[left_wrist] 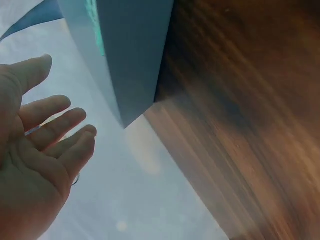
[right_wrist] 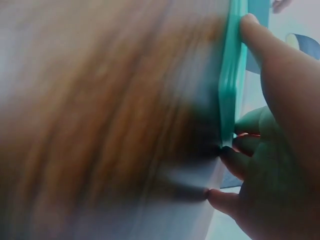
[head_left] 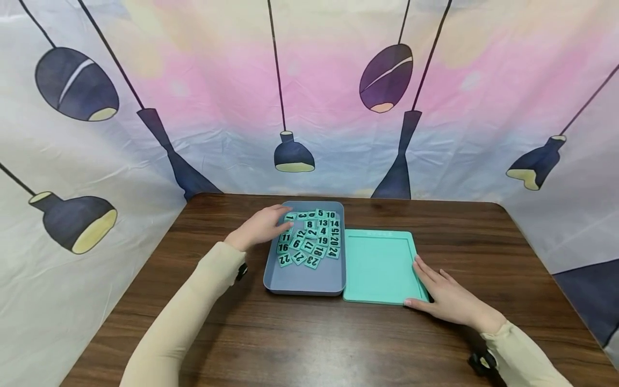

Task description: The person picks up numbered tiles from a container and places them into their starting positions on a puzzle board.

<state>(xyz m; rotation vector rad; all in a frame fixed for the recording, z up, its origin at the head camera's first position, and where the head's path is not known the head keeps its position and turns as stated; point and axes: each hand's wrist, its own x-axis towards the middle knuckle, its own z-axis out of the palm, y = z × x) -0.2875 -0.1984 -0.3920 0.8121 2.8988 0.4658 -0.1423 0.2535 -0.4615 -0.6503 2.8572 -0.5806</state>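
Note:
A grey-blue tray (head_left: 304,280) holds several loose mint-green number tiles (head_left: 311,262) with black digits, some turned at angles. My left hand (head_left: 263,224) is over the tray's left rim beside the tiles. In the left wrist view the left hand (left_wrist: 45,140) has loosely bent fingers with nothing between them, apart from the tray wall (left_wrist: 132,60). Flat against the tray's right side lies a mint-green square board (head_left: 379,269) with a raised border and a bare inside. My right hand (head_left: 447,295) rests on the board's right edge, thumb and fingers spread, fingertips touching it.
Both the tray and the board lie on a dark brown wooden table (head_left: 290,338). Behind the table hangs a cloth backdrop (head_left: 329,107) printed with lamps. Dark devices are strapped at both wrists.

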